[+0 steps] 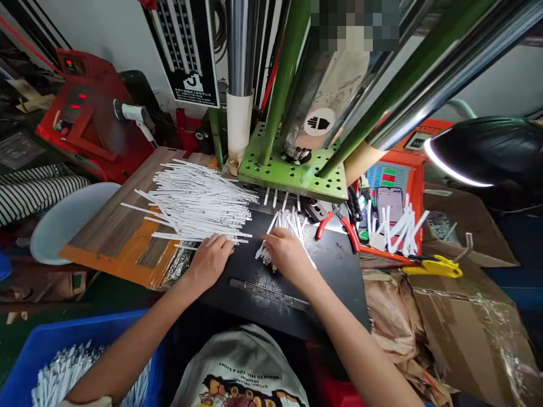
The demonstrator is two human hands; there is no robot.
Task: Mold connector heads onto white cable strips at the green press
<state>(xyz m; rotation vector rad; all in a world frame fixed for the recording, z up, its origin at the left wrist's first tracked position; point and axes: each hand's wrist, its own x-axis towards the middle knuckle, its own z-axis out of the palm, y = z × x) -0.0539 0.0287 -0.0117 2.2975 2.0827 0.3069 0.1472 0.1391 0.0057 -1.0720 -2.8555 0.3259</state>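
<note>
I am looking down at my two bare hands working on a black plate in front of a green press base. My right hand is lying over a small bundle of white strips, its fingers clenching around the near ends while the far ends are fanning out toward the press. My left hand is resting palm down at the near edge of a large pile of white strips, its fingers loosely curled and touching the nearest strips; I cannot tell whether it is pinching any of them. That large pile is lying on a wooden board just left of the black plate, and the two hands are sitting near each other with a small gap between them. A metal bar is lying on the plate just below my hands. Red-handled pliers are lying to the right of the bundle, and yellow scissors are sitting farther right on cardboard. A blue crate holding more white strips is showing at the lower left.
</note>
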